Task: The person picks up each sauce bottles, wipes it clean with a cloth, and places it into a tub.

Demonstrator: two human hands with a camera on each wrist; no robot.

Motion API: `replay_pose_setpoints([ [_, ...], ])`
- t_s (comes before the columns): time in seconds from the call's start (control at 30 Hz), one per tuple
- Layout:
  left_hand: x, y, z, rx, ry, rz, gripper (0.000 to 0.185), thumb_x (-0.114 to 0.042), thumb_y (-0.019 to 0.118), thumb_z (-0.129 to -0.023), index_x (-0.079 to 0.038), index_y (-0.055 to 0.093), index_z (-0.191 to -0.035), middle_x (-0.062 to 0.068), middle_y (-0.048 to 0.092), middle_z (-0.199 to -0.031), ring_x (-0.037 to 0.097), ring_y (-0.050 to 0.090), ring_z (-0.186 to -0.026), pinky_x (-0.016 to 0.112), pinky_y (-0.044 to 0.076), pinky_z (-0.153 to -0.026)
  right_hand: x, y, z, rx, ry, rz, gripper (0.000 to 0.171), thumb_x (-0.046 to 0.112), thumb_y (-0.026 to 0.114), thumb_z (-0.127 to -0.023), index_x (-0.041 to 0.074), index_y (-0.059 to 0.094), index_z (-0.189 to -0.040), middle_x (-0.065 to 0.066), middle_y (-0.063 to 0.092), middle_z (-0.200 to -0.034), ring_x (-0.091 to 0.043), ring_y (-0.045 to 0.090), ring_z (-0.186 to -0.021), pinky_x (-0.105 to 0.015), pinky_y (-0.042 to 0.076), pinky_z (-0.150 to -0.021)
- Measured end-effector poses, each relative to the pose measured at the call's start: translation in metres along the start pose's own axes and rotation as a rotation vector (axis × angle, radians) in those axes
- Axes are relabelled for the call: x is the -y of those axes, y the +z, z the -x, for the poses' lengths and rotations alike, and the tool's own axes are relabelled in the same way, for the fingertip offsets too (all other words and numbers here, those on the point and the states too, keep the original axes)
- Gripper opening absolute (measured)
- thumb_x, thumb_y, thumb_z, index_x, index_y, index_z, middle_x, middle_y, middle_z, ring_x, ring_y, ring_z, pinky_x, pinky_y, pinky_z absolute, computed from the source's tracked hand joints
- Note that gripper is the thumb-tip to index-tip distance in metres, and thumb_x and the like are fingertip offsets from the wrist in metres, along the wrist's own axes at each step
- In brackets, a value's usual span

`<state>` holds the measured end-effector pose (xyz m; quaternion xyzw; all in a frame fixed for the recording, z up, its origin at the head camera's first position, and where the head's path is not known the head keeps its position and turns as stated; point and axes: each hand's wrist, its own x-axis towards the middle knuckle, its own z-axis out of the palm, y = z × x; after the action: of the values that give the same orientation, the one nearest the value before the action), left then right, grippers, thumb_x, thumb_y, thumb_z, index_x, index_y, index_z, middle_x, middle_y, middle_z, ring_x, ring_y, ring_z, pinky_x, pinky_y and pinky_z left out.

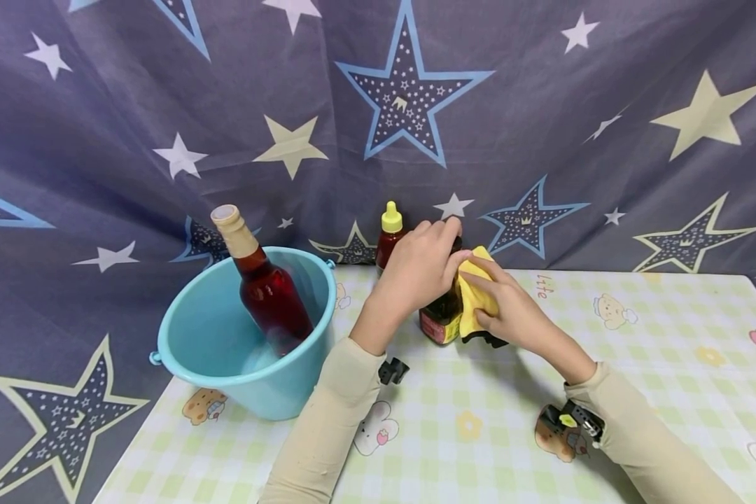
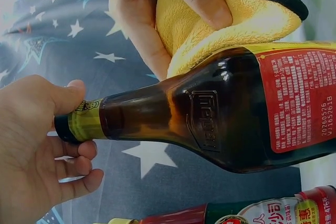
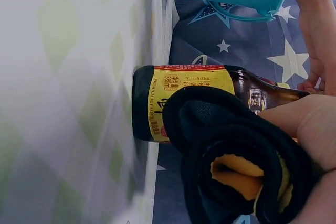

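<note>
Left hand (image 1: 418, 269) clasps the neck and cap of the soy sauce bottle (image 1: 442, 315); fingers curled round the top, bottle upright on the tabletop (image 1: 636, 350), mid-far. Right hand (image 1: 507, 308) presses a folded yellow cloth (image 1: 475, 297) against the bottle's right shoulder, fingers wrapped over the cloth, pinching it to the glass.

Judgement on the wipe: keep the left grip firm at the neck so the bottle does not tip or turn, and run the cloth down with even pressure; the label edge looks likely to catch the cloth.

Left of the bottle: a teal bucket (image 1: 239, 350) near the tabletop's left edge, holding a tilted bottle of red liquid (image 1: 261, 283). Just behind the hands, a small yellow-capped sauce bottle (image 1: 390, 238). Star-patterned curtain (image 1: 378, 105) at the back.

Left wrist view alone shows the embossed glass below the neck and the red back label. Right wrist view alone shows the yellow front label and the cloth's black outer side; head view hides both labels' detail
</note>
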<state>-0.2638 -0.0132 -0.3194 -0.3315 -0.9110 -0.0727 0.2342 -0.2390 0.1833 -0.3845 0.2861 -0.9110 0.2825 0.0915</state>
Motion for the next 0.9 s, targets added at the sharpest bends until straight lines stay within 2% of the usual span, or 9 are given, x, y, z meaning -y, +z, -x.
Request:
replay_pose_setpoints([
  [0.2, -0.0006, 0.0002, 0.0003, -0.002, -0.007, 0.000, 0.035, -0.039, 0.049, -0.107, -0.008, 0.053, -0.122, 0.005, 0.066, -0.099, 0.024, 0.060, -0.091, 0.031, 0.051, -0.079, -0.0037, 0.0010, 0.0008, 0.015, 0.020, -0.067, 0.062, -0.008, 0.069, -0.084, -0.005, 0.052, -0.144, -0.027, 0.036, -0.157, -0.050, 0.038, -0.142, -0.054, 0.048, -0.096],
  [0.3, -0.0007, 0.0002, 0.0008, -0.001, -0.010, 0.007, 0.035, -0.038, 0.049, -0.107, -0.007, 0.053, -0.123, 0.005, 0.066, -0.100, 0.024, 0.061, -0.092, 0.032, 0.052, -0.080, -0.0065, 0.0022, 0.0008, 0.025, 0.030, -0.097, 0.063, -0.008, 0.069, -0.084, -0.006, 0.052, -0.144, -0.027, 0.035, -0.157, -0.050, 0.036, -0.143, -0.052, 0.048, -0.095],
  [0.5, -0.0006, 0.0005, 0.0004, -0.001, -0.013, 0.008, 0.035, -0.038, 0.048, -0.107, -0.007, 0.053, -0.123, 0.005, 0.066, -0.101, 0.024, 0.060, -0.092, 0.032, 0.052, -0.080, -0.0072, 0.0017, 0.0001, 0.037, 0.031, -0.097, 0.063, -0.007, 0.068, -0.085, -0.006, 0.051, -0.145, -0.027, 0.033, -0.158, -0.049, 0.037, -0.143, -0.049, 0.048, -0.090],
  [0.9, -0.0018, 0.0011, -0.0002, -0.021, 0.001, -0.003, 0.034, -0.038, 0.050, -0.107, -0.008, 0.053, -0.124, 0.005, 0.067, -0.102, 0.023, 0.061, -0.091, 0.031, 0.051, -0.080, -0.0065, -0.0040, 0.0008, 0.052, 0.019, -0.112, 0.062, -0.008, 0.068, -0.085, -0.005, 0.051, -0.145, -0.029, 0.033, -0.158, -0.050, 0.037, -0.143, -0.052, 0.048, -0.094],
])
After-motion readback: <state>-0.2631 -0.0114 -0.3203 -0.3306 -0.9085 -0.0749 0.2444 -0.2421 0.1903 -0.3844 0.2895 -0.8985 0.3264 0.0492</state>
